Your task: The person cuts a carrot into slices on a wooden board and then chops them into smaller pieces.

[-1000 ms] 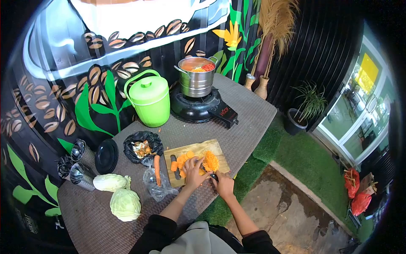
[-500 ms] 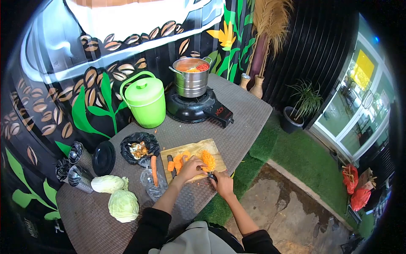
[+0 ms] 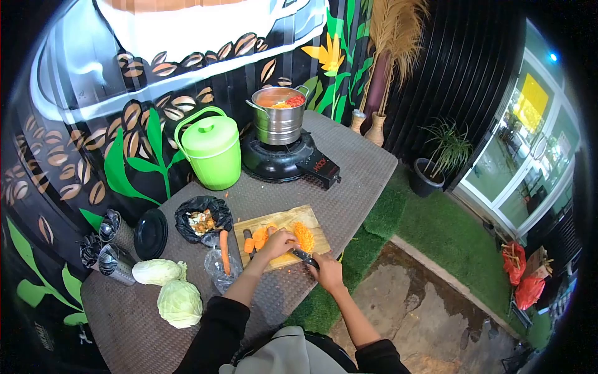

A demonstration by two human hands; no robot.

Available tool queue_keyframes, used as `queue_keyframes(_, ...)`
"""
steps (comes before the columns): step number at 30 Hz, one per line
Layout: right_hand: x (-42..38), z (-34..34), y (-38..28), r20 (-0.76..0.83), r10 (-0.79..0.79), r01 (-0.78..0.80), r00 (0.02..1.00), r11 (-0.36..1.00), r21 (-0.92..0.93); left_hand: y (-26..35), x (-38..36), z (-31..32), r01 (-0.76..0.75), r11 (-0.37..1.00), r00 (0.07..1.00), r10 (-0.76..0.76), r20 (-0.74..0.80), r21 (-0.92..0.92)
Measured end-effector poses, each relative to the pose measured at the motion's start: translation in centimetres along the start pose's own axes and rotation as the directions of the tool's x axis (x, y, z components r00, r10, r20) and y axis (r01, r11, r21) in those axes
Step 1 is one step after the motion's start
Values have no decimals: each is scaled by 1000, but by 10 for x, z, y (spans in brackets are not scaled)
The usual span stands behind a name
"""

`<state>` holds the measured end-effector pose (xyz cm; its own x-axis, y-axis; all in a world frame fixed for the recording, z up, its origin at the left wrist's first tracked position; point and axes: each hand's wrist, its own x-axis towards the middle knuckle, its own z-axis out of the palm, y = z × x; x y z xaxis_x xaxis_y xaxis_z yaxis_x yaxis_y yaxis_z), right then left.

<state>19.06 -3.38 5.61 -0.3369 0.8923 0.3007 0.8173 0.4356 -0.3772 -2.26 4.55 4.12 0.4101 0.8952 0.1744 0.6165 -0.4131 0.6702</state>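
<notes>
Both my hands work over a wooden cutting board (image 3: 319, 242) near the table's front edge. A black-handled knife (image 3: 304, 256) is in the closed fingers of my right hand (image 3: 327, 270), its blade pointing left toward my other hand. Curled fingers of my left hand (image 3: 278, 244) press on carrot by the blade; the piece itself is mostly hidden. Finely chopped carrot (image 3: 304, 236) lies in a heap just beyond the knife. Carrot slices (image 3: 260, 235) and a short carrot chunk (image 3: 248, 244) sit at the board's left, beside a second dark-handled tool (image 3: 247, 234).
Left of the board are a whole carrot (image 3: 225, 249) on a plastic bag (image 3: 216, 269), a black bag of peelings (image 3: 204, 218), a cabbage (image 3: 180, 303) and a napa cabbage (image 3: 159, 272). Behind stand a green bucket (image 3: 213, 156) and a steel pot (image 3: 278, 126) on a black stove (image 3: 274, 163).
My right hand has turned the knife so more of its blade shows, angled toward my left hand. My left hand has shifted slightly. The whole view has moved a little.
</notes>
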Motion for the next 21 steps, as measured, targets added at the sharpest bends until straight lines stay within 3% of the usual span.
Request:
queue_keyframes(2, -1, -4, 1, 10, 5, -5, 1000, 1000, 20, -1, 2, -5, 41, 999, 999, -41, -2, 8)
queue_keyframes(7, -8, -10, 12, 105, 10, -22, 994, 994, 109, -13, 7, -7, -29, 997, 999, 31, -25, 78)
queue_keyframes(11, -16, -18, 27, 104, 30, -51, 994, 976, 210, -18, 3, -8, -26, 992, 1000, 27, -6, 122)
queue_keyframes(16, -18, -25, 38, 84, 108, -130, 991, 934, 334, -23, -2, 3, -146, 963, 989, 144, 26, 226)
queue_keyframes(21, -15, -27, 37, 38, 161, -162, 986, 893, 419, -14, -3, -4, -157, 966, 988, 155, 27, 206)
